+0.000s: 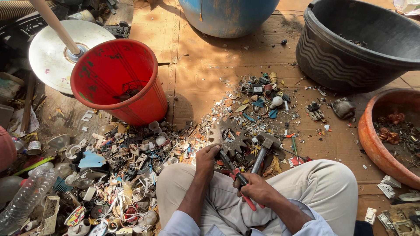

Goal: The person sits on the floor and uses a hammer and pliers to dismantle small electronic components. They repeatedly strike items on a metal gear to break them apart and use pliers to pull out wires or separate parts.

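Two bare hands work low in the head view, above the crossed legs of a person in light trousers (323,183) sitting on the cardboard-covered floor (205,65). Right hand (258,189) is closed around the red handles of a pair of pliers (238,177); the handles run through the palm and out below the fingers (251,181), while the dark nose of the pliers points up-left toward the left hand (207,158). Left hand's fingers are curled in narrow at the pliers' tip, pinching something small there; too small and hidden to tell what it is. A hammer (262,148) with a metal head lies on the floor just beyond the hands, handle angled toward the right hand, not touched. A dark gear-shaped piece (227,133) sits just beyond the left fingers. Left of the knees spreads a big scrap pile (127,175) of broken plastic and metal bits, with a clear plastic bottle (26,196) at its far left. Red bucket (116,81) stands upright beyond the pile, beside a round white disc (52,52) with a pale stick (54,24) rising from it. Blue barrel (227,15) at top centre, black tub (358,43) top right, orange-brown basin (380,135) at the right edge holding reddish wire scraps. Smaller heap of sorted bits (264,98) lies between the gear and the black tub.
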